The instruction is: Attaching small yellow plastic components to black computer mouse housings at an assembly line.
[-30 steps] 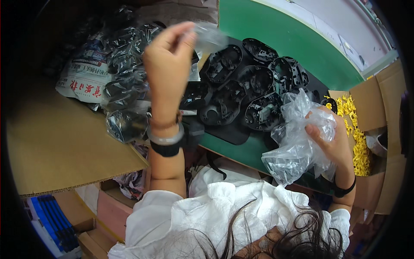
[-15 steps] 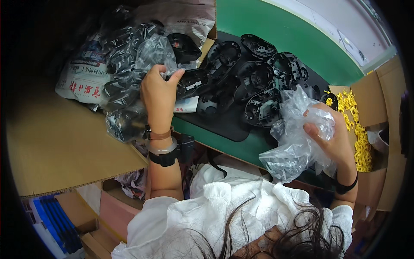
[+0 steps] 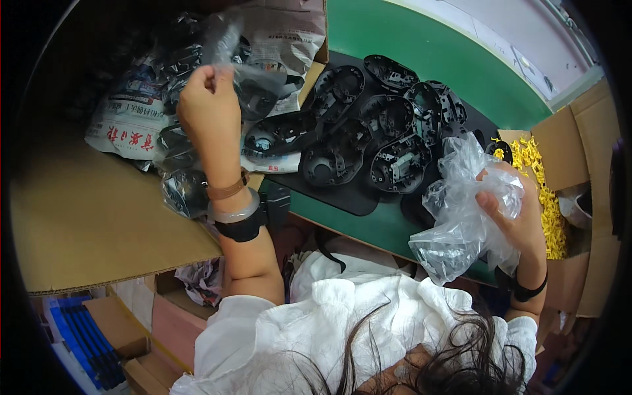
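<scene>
My left hand [image 3: 209, 108] is raised over the large cardboard box, its thumb and fingers pinched on a clear plastic bag [image 3: 227, 41], which is blurred by motion. Below and beside it lie bagged black plastic parts [image 3: 181, 148] on newspaper [image 3: 125, 128]. A bare black plastic shell [image 3: 280, 131] rests near my left wrist, over the box edge. My right hand [image 3: 513, 207] grips a bunch of crumpled clear plastic bags [image 3: 454, 204] at the mat's right. Between my hands, several open black plastic shells [image 3: 398, 164] sit close together, their inner ribs and posts showing.
The shells sit on a black mat [image 3: 349, 197] over a green table [image 3: 355, 227]. The cardboard box [image 3: 99, 230] takes up the left side. At the right, another carton [image 3: 559, 148] stands beside small yellow pieces [image 3: 553, 224]. Blue items [image 3: 82, 336] are low at the left.
My left hand has moved up and left, drawing the clear bag farther into the box side. Shells near its former place show more fully. My right hand has shifted slightly right with its bags.
</scene>
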The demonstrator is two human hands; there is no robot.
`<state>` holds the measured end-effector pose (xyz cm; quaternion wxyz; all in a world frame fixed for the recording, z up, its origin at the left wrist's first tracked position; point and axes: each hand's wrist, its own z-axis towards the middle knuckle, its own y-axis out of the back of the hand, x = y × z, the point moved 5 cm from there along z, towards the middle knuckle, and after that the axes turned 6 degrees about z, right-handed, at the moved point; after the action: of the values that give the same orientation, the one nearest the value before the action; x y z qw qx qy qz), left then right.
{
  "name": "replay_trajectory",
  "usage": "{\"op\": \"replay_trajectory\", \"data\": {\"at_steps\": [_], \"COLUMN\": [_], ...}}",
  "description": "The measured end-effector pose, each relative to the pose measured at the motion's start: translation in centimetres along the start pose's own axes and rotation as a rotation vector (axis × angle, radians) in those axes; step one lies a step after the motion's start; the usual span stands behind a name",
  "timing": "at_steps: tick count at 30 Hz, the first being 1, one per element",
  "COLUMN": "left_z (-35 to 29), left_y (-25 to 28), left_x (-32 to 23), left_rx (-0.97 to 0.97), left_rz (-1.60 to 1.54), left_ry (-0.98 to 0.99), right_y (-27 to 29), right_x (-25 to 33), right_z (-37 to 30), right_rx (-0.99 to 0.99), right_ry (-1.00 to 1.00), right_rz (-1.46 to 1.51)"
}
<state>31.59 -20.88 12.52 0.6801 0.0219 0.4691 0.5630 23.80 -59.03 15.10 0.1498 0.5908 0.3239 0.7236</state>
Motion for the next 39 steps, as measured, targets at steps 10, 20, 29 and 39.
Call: {"op": "replay_trajectory", "data": {"at_steps": [10, 20, 29, 39], "left_z": [7.4, -12.2, -4.6, -0.2], "left_y": [-1.7, -0.1, 1.7, -1.3], "left_x": [-2.3, -14.7, 2.2, 6.3], "left_rx": [-0.448, 0.563, -0.089, -0.106], "left_rz": [-0.160, -0.748, 0.660, 0.546], "left_ry": [-0.266, -0.546, -0.076, -0.139], "right_y": [-0.3, -3.1, -4.5, -3.7], "right_x": [1.0, 5.2, 2.0, 1.9], "right_z": [0.4, 3.6, 4.6, 3.9], "right_rx": [0.013, 0.176, 0.171, 0.245], "right_ry": [0.052, 0.556, 0.296, 0.361], "right_rz": [-0.071, -0.195, -0.050, -0.094]}}
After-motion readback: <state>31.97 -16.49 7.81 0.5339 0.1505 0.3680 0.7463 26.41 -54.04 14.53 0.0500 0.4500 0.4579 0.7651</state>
